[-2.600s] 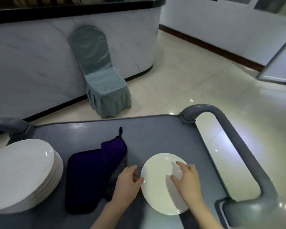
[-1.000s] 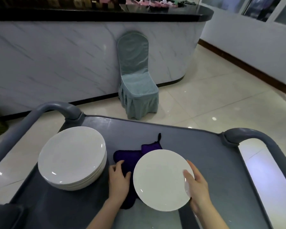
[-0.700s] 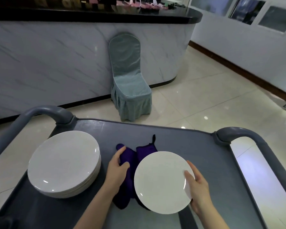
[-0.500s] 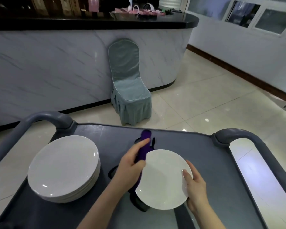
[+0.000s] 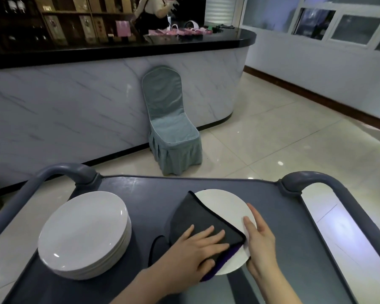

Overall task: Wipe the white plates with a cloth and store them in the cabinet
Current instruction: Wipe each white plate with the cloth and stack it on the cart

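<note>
Head view: both hands low centre, over the grey surface (image 5: 140,194).
left hand (image 5: 198,249): flat on the cloth (image 5: 195,218), fingers straight and spread, pressing it onto the plate (image 5: 224,205); thumb lies by the cloth's near edge.
right hand (image 5: 260,240): grasps the plate's right rim, thumb on the top face, fingers along the outer edge.
cloth: dark grey on top with black edging, purple underside showing at the near corner; covers the plate's left part, and its left side runs off the plate.
plate: white, round, right of centre over the surface; cannot tell if it rests there or is lifted.
stack (image 5: 83,229): white plates on the surface, left side, apart from the cloth.
surface: cart top with a raised lip; left handle (image 5: 62,172) and right handle (image 5: 316,178) curve up at the far corners.
chair (image 5: 169,119): grey-green cover, on the floor (image 5: 272,139) beyond the cart, back against the counter (image 5: 75,102).
counter: marbled white front, black top with pink items.
person (image 5: 149,9): behind the counter, partly cut off.
</note>
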Demonstrator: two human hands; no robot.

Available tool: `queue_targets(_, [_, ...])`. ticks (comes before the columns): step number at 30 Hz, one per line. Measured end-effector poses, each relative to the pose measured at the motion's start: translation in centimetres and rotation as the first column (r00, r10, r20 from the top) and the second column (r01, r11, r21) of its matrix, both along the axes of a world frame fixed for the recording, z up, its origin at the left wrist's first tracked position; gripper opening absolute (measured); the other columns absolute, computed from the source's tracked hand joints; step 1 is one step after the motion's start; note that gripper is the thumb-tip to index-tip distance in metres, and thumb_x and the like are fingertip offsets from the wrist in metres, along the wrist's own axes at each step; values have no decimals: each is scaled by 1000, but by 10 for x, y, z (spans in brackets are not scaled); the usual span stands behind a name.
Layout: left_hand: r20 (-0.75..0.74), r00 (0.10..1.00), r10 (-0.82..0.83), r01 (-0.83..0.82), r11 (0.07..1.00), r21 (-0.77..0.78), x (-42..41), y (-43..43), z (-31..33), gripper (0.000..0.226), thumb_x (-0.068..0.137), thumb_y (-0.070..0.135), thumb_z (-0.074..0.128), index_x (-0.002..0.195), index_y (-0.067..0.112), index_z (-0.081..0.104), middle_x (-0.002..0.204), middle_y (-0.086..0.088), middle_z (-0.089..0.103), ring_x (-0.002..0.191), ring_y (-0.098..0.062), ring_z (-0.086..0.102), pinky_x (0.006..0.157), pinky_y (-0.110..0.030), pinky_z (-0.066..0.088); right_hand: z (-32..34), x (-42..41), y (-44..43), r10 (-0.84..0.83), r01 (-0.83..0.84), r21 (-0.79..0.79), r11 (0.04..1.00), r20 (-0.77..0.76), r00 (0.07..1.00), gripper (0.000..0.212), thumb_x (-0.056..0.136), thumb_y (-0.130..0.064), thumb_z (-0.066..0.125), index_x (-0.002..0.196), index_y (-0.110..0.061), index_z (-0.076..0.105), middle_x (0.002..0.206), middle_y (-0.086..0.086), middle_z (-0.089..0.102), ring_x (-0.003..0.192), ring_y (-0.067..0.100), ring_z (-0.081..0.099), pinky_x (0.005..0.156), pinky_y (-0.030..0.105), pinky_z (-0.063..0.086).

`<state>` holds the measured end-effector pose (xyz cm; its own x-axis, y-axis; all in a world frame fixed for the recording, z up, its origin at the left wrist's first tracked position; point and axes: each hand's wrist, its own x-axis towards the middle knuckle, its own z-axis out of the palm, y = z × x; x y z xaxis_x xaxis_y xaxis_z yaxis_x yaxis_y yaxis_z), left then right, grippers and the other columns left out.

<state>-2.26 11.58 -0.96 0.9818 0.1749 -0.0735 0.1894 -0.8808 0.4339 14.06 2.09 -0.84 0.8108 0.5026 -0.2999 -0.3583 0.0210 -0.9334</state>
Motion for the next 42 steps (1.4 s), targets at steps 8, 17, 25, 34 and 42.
queue_targets(8, [83,927,365,-373,922,104,34,13,-10,58,103,41,26,149,47,-8,155,28,-20,145,2,-20,121,-41,-9,9,-17,0,-20,18,22,1000,80,997,31,99,-8,55,121,-26,67,113,-18,72,104,-3,66,86,17,52])
queue_targets(17, [41,984,171,-173,984,46,24,-32,-7,56,93,47,8,144,52,-16,153,28,-27,142,0,-30,114,-37,-21,18,1,-6,-196,192,53,980,86,977,30,100,-9,54,119,-29,66,123,-8,69,118,13,62,108,41,46])
queue_targets(25, [34,910,413,-415,906,88,39,13,3,58,104,44,24,153,36,-8,157,20,-21,147,-4,-18,121,-36,-10,22,-11,-5,-116,114,30,993,65,991,30,99,-10,56,126,-20,66,126,-5,68,119,13,62,108,39,46])
queue_targets(34, [23,974,225,-226,966,126,9,-30,-5,61,92,49,2,151,44,-11,154,27,-25,140,1,-32,115,-47,-23,29,-12,-10,-186,185,37,982,35,982,31,100,-12,54,122,-30,66,112,-20,69,101,-4,65,97,30,49])
queue_targets(42, [94,917,388,-397,911,111,32,22,4,56,105,41,22,147,43,-14,154,25,-25,144,0,-24,118,-42,-17,30,-30,0,-74,72,51,996,54,996,30,98,-11,58,109,-36,69,118,-18,69,104,-8,64,90,19,50])
